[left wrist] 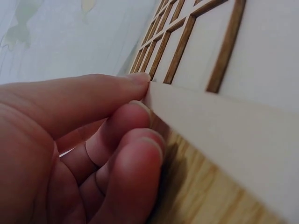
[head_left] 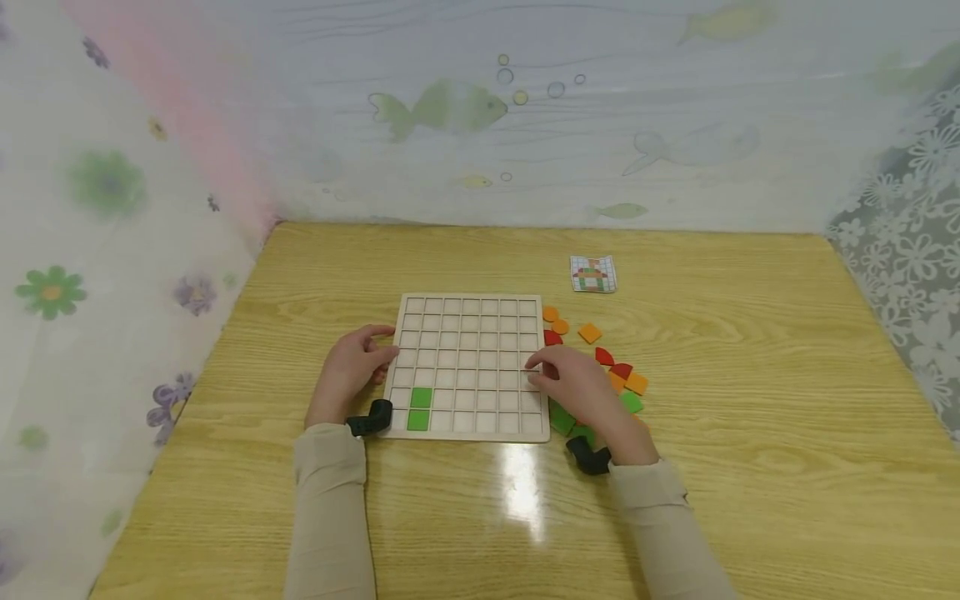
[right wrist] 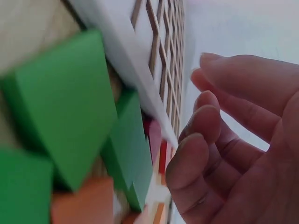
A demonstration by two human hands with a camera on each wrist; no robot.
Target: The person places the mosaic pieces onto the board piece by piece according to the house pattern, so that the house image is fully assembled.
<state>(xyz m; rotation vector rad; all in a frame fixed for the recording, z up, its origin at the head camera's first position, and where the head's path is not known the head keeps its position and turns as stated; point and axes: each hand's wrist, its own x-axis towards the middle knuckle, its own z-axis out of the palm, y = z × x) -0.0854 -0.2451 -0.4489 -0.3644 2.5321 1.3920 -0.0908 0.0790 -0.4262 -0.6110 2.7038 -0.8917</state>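
A pale wooden grid board (head_left: 471,358) lies flat on the table, with a green square (head_left: 422,397) and another green square (head_left: 417,419) in its lower left cells. My left hand (head_left: 352,367) holds the board's left edge. In the left wrist view its thumb (left wrist: 137,78) rests on the rim and the curled fingers (left wrist: 140,158) are against the side. Over the right edge hovers my right hand (head_left: 581,383), fingers loosely bent and nothing between them. Beneath and beside it lie green pieces (right wrist: 70,102), blurred in the right wrist view.
Orange discs (head_left: 560,327), an orange square (head_left: 590,333), red quarter-rounds (head_left: 604,356) and more orange and green pieces lie loose right of the board. Behind them lies a printed pattern card (head_left: 593,274). Patterned sheets (head_left: 450,150) hang around the wooden table (head_left: 750,375).
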